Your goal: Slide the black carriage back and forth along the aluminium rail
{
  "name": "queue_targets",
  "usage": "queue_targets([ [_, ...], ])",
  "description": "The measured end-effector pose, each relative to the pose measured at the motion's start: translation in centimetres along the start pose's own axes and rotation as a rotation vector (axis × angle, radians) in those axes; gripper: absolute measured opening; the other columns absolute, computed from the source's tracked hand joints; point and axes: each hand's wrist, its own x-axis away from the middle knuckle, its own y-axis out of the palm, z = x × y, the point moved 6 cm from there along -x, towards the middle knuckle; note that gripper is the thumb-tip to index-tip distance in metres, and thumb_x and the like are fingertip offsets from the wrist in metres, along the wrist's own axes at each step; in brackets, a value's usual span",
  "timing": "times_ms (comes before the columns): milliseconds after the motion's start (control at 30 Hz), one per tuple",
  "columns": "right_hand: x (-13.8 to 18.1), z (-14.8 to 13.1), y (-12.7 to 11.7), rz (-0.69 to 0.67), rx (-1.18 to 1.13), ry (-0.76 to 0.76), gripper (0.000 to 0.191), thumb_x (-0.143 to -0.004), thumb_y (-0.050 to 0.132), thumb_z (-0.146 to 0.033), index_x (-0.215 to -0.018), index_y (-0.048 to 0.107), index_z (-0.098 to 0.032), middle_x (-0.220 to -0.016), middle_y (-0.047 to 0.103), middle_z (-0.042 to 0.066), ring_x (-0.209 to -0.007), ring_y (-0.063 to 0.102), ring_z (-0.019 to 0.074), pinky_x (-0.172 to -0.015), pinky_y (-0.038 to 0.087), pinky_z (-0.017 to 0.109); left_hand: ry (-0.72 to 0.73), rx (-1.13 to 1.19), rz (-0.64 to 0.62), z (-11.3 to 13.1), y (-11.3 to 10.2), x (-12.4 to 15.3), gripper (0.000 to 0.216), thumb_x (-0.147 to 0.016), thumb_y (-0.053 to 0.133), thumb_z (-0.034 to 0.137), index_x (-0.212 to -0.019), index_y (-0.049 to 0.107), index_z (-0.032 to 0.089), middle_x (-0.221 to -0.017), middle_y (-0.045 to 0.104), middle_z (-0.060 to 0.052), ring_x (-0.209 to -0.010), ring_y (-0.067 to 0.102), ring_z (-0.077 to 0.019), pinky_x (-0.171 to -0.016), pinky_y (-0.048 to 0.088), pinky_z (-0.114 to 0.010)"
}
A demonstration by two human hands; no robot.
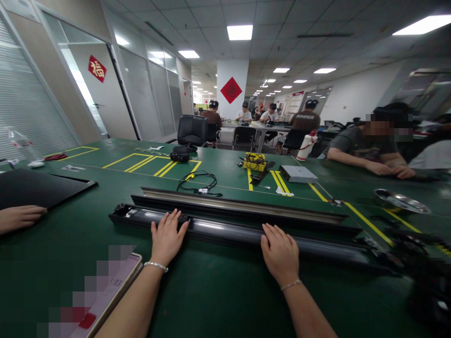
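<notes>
A long black metal rail lies across the green table in front of me, with a small black block on its top near the left end. My left hand rests on the rail beside that block, fingers spread. Farther right, my right hand lies on the same rail with its fingers stretched forward. Just behind runs a second long black profile, with a lighter inner channel. The underside of each palm is hidden.
Left, another person's hand touches a black panel. A phone lies near my left forearm. Beyond the rails are a black cable, yellow holder, grey box and metal bowl. A co-worker sits right.
</notes>
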Motion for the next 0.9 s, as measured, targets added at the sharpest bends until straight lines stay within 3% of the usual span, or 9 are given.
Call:
queue_targets([
  [400, 0.15, -0.05, -0.01, 0.003, -0.001, 0.001, 0.040, -0.086, 0.031, -0.030, -0.116, 0.057, -0.021, -0.122, 0.057, 0.004, -0.116, 0.046, 0.0200, -0.095, 0.026, 0.038, 0.064, -0.020, 0.000, -0.40, 0.42, -0.02, 0.050, -0.087, 0.028, 0.046, -0.129, 0.043, 0.023, -0.140, 0.039, -0.005, -0.132, 0.026, -0.0254, -0.105, 0.016, -0.057],
  [900, 0.09, 0.13, 0.03, 0.030, 0.018, 0.000, 0.040, -0.085, 0.033, -0.029, -0.116, 0.058, -0.022, -0.121, 0.058, 0.003, -0.114, 0.047, 0.0196, -0.094, 0.028, 0.037, 0.063, 0.044, -0.015, -0.21, 0.34, 0.02, 0.043, -0.087, 0.035, 0.042, -0.126, 0.046, 0.028, -0.139, 0.041, -0.005, -0.130, 0.030, -0.0243, -0.105, 0.009, -0.060],
])
